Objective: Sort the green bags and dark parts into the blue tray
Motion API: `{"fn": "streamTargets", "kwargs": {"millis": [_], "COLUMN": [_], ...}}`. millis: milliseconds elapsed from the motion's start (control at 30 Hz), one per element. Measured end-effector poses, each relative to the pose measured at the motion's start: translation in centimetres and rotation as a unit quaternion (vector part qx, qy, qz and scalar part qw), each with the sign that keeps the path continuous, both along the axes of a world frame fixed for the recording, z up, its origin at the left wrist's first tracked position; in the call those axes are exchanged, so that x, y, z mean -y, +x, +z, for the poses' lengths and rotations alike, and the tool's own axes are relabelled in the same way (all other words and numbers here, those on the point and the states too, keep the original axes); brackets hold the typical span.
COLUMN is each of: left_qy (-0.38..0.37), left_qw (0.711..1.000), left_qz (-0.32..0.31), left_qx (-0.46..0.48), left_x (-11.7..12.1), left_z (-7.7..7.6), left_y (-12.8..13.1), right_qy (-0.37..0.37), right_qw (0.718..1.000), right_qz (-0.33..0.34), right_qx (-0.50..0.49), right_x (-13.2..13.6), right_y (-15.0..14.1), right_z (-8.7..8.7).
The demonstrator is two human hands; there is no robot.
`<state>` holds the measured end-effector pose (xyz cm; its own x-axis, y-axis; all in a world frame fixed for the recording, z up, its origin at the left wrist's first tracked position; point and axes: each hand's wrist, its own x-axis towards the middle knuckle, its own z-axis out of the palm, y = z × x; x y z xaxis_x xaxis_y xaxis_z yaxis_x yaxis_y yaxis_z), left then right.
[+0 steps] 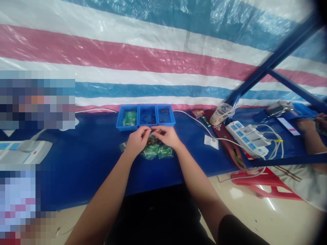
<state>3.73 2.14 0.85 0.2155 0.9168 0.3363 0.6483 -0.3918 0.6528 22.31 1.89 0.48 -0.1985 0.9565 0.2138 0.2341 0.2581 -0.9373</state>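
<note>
My left hand (138, 139) and my right hand (167, 135) meet over the blue table, fingertips pinched close together. Something small and dark seems to be between them, too small to name. Beneath the hands lies a pile of small green clear-wrapped packets (153, 151), with little brass-coloured and dark pieces on top, partly hidden by the fingers. Just beyond stand three joined blue bins. The left bin (119, 119) holds green packets, the middle bin (146, 110) thin dark pieces, and the right bin (173, 119) small metal parts.
To the right are a plastic cup (221, 114), a small white packet (211, 142), a brown strap-like item (224, 143) and a white power strip (246, 139) with cables. Another person's hand (308, 127) is at the far right. A second power strip (42, 151) lies left.
</note>
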Motion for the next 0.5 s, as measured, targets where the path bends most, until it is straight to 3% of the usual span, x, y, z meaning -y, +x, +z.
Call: {"fn": "streamTargets", "kwargs": {"millis": [500], "left_qy": [-0.01], "left_qw": [1.0], "left_qz": [0.003], "left_qx": [-0.017], "left_x": [-0.06], "left_z": [0.13], "left_y": [-0.18], "right_qy": [0.006], "right_qw": [1.0], "right_qz": [-0.021], "right_qx": [0.007], "right_x": [-0.18], "right_y": [0.19], "right_z": [-0.01]}}
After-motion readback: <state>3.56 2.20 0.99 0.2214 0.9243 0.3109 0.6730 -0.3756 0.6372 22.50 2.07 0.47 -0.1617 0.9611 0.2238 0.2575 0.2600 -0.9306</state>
